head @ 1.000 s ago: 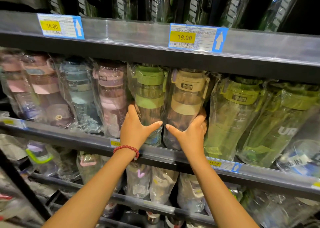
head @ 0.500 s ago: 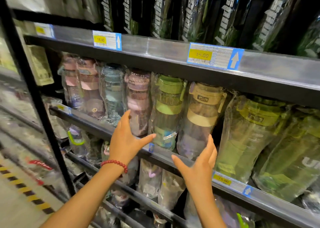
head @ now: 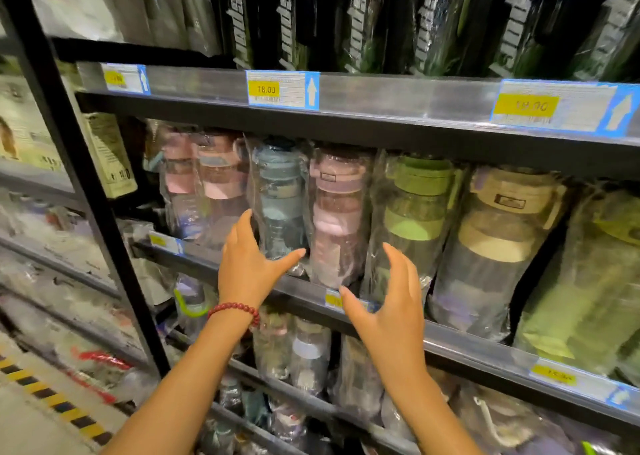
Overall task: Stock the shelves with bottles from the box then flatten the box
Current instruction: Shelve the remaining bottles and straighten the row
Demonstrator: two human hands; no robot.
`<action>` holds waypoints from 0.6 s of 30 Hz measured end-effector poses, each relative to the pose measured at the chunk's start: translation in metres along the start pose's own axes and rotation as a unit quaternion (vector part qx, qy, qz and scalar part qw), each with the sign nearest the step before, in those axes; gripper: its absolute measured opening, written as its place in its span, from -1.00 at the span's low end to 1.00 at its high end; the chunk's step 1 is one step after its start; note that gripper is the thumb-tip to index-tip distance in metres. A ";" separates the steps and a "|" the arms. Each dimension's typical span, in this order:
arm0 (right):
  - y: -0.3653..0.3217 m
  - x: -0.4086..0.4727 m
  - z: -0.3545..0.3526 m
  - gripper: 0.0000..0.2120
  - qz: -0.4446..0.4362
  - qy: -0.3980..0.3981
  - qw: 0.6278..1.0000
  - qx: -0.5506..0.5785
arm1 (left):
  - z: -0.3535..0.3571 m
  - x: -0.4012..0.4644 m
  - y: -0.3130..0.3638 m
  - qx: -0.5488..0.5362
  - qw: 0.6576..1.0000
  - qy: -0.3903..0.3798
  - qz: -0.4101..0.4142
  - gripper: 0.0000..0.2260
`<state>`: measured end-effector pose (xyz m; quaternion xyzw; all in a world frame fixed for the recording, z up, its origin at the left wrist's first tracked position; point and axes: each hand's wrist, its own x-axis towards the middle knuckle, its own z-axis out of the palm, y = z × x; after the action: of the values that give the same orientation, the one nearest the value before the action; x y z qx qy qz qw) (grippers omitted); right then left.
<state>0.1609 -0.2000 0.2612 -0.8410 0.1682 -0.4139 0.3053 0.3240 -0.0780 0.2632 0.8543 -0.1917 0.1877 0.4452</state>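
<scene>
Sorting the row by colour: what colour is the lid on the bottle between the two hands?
Pink lid on the bottle, seen in the head view.

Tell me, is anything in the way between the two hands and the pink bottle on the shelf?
Nothing visible. The left hand and right hand are open in front of the pink-lidded, plastic-wrapped bottle, with only air between.

This is a shop aisle. Metal shelves [head: 381, 98] run across the frame in tiers, their front rails carrying price labels [head: 282, 89] with yellow tags reading 18.00 and blue panels with white arrows pointing up. The middle tier holds a row of plastic-wrapped bottles [head: 412, 209] with pink, blue, green and tan lids, and dark bottles [head: 287, 22] line the tier above. At lower left, yellow-and-black hazard tape [head: 52, 401] marks the floor.
</scene>
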 end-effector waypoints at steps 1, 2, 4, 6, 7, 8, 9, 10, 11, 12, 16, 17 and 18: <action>-0.006 0.005 0.011 -0.27 0.001 0.004 1.000 -0.008 | -0.001 0.007 -0.007 0.001 1.000 -0.007 0.007 -0.01; -0.011 0.010 0.021 -0.27 0.003 0.015 1.000 -0.023 | -0.002 0.014 -0.013 -0.001 1.000 -0.013 0.014 -0.01; -0.019 0.018 0.037 -0.29 0.003 0.071 0.995 -0.066 | -0.001 0.026 -0.025 -0.012 0.999 -0.029 0.023 -0.02; -0.024 0.020 0.050 -0.33 -0.015 0.133 0.986 -0.100 | 0.002 0.036 -0.034 -0.028 0.998 -0.046 0.023 -0.02; -0.026 0.020 0.056 -0.36 -0.023 0.151 0.982 -0.110 | 0.004 0.040 -0.038 -0.036 0.997 -0.058 0.024 -0.02; -0.028 0.020 0.063 -0.37 -0.028 0.159 0.980 -0.112 | 0.006 0.044 -0.042 -0.042 0.996 -0.071 0.024 -0.01; -0.029 0.022 0.070 -0.38 -0.027 0.159 0.981 -0.106 | 0.008 0.048 -0.045 -0.048 0.995 -0.083 0.025 0.00; -0.031 0.024 0.077 -0.38 -0.019 0.152 0.984 -0.092 | 0.010 0.051 -0.047 -0.055 0.994 -0.093 0.024 0.01; -0.032 0.026 0.082 -0.37 -0.003 0.142 0.987 -0.079 | 0.011 0.054 -0.048 -0.065 0.993 -0.100 0.021 0.02; -0.032 0.030 0.087 -0.33 0.018 0.129 0.989 -0.071 | 0.013 0.058 -0.050 -0.077 0.991 -0.107 0.016 0.03; -0.025 0.044 0.102 -0.14 0.101 0.072 0.990 -0.073 | 0.022 0.070 -0.050 -0.075 0.988 -0.135 0.001 -0.01; -0.023 0.049 0.104 -0.13 0.123 0.073 0.987 -0.070 | 0.024 0.073 -0.049 -0.073 0.987 -0.146 0.000 -0.02; -0.021 0.053 0.104 -0.14 0.142 0.073 0.985 -0.066 | 0.027 0.075 -0.049 -0.074 0.985 -0.154 -0.004 -0.06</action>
<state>0.2765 -0.1737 0.2572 -0.7944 0.3343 -0.4146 0.2920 0.4160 -0.0867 0.2518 0.8383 -0.2682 0.0379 0.4732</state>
